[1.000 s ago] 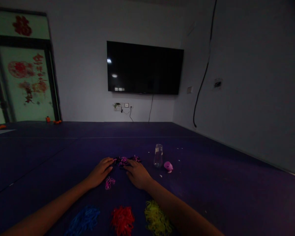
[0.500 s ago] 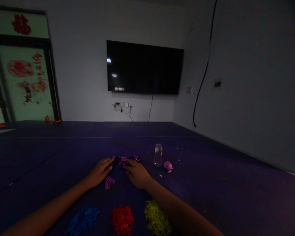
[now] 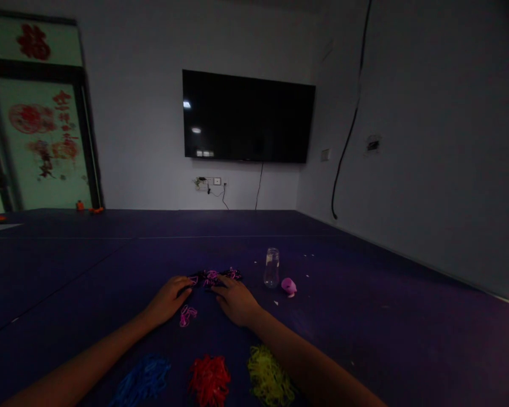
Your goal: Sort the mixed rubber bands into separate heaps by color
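Note:
Dark and pink rubber bands lie in a mixed pile [image 3: 211, 277] on the purple tabletop. My left hand [image 3: 169, 299] is at the pile's left end, fingertips down by a pink band, thumb apart from the fingers. On the pile's near right side lies my right hand [image 3: 236, 299], its fingers stretched over the bands and partly covering them. Neither hand visibly grips anything. Between my hands, closer to me, is a small separate heap of pink rubber bands [image 3: 187, 316].
Closest to me are heaps of blue [image 3: 143, 380], red [image 3: 210, 380] and yellow [image 3: 268, 376] rubber bands. Right of the pile stands a clear bottle [image 3: 272, 268] beside a pink cup-like piece [image 3: 288, 286]. White scraps dot the tabletop [image 3: 365, 328].
My left fingertips have drawn back slightly to the left, with a pink band now showing beside them. My right hand stays almost still. The whole view has shifted a little.

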`<state>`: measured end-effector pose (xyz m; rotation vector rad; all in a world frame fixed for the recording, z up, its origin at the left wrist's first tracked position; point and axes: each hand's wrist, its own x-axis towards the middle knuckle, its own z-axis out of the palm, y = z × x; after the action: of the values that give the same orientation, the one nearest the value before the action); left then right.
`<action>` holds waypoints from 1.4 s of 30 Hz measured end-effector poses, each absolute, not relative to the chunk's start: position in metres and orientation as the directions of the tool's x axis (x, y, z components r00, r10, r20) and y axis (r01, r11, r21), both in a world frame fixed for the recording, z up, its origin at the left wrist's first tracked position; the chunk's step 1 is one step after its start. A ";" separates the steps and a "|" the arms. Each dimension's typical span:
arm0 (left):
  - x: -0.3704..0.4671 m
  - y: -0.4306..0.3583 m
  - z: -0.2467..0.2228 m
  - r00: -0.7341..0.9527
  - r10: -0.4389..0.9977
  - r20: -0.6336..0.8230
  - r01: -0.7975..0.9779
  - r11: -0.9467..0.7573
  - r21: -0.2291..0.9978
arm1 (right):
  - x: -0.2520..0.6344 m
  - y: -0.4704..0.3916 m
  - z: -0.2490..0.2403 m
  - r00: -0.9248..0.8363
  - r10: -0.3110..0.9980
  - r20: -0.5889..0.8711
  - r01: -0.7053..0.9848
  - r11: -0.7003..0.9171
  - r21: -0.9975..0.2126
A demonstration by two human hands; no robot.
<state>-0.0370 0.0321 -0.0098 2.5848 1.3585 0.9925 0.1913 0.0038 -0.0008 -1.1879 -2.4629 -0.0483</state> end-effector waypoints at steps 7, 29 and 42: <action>-0.042 0.040 -0.020 0.421 0.761 0.493 0.750 -0.598 0.283 | 0.192 0.004 -0.001 -0.556 0.744 0.370 0.757 0.637 -0.145; -0.041 0.037 -0.005 0.357 0.797 0.488 0.645 -0.588 0.488 | 0.191 0.002 0.002 -0.550 0.754 0.359 0.766 0.627 -0.144; -0.040 0.037 -0.009 0.432 0.763 0.481 0.707 -0.618 0.345 | 0.190 -0.001 0.004 -0.542 0.764 0.350 0.772 0.618 -0.152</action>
<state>-0.0401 0.0365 -0.0093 2.5804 1.3283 0.9405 0.1904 -0.0006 0.0037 -1.2256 -2.4623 -0.0286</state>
